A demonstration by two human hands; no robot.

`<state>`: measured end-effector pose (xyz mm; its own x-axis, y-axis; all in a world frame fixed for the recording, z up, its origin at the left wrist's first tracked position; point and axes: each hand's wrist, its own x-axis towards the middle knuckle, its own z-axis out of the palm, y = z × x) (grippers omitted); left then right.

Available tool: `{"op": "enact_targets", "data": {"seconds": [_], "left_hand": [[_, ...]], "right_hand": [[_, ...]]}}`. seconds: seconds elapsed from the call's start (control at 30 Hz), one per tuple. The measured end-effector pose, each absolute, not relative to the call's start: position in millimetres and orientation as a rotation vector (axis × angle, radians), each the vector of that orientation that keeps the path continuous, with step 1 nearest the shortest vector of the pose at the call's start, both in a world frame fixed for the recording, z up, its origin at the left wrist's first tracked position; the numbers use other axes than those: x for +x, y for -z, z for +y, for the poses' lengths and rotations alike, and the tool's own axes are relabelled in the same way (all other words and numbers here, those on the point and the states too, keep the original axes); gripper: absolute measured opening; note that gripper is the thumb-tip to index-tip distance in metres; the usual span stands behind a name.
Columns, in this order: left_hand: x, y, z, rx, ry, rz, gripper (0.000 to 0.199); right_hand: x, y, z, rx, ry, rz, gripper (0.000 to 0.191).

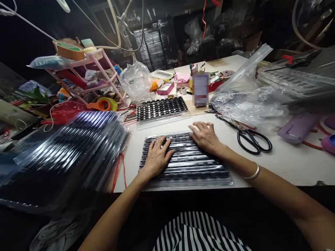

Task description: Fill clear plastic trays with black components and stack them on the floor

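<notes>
In front of me on the white table lies a clear plastic tray [193,164] with rows of black parts under shiny ridges. My left hand [157,157] rests flat on its left side, fingers spread. Over the far right part of the tray is my right hand [205,137], its fingers apart and bent a little, with nothing held in them. Whether its fingertips press on the tray, I cannot tell. Behind it stands another tray [162,109] filled with small black and silver parts.
A tall stack of ridged trays [65,150] leans at the left, with red string [119,170] beside it. Black-handled scissors [252,141] lie to the right. Clear plastic bags [251,104], a phone [201,89] and a pink shelf rack [104,69] stand farther back.
</notes>
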<state>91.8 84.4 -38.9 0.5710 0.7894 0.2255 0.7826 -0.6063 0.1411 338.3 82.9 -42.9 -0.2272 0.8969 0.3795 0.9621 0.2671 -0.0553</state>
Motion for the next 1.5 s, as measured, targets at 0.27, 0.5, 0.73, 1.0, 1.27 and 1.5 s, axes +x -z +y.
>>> {"op": "enact_targets", "data": {"seconds": [0.27,0.5,0.73,1.0,1.27,1.5], "left_hand": [[106,32,89,2.773,-0.483,1.412,0.042],[132,30,105,2.691,-0.492,1.523,0.063],[128,27,98,2.730,-0.500,1.440,0.048],[112,32,83,2.782,-0.339,1.292,0.046],[104,38,82,2.744,-0.240,1.318,0.063],[64,42,88,2.585,-0.350,1.620,0.048]], "right_hand": [[323,42,78,-1.718,0.177,-2.259,0.033],[325,44,79,-1.694,0.183,-2.250,0.033],[325,44,79,-1.694,0.156,-2.252,0.034],[323,39,74,-1.661,0.066,-2.342,0.041],[316,42,51,-1.436,-0.135,-2.568,0.070],[368,59,49,-1.993,-0.202,-2.011,0.055]]}}
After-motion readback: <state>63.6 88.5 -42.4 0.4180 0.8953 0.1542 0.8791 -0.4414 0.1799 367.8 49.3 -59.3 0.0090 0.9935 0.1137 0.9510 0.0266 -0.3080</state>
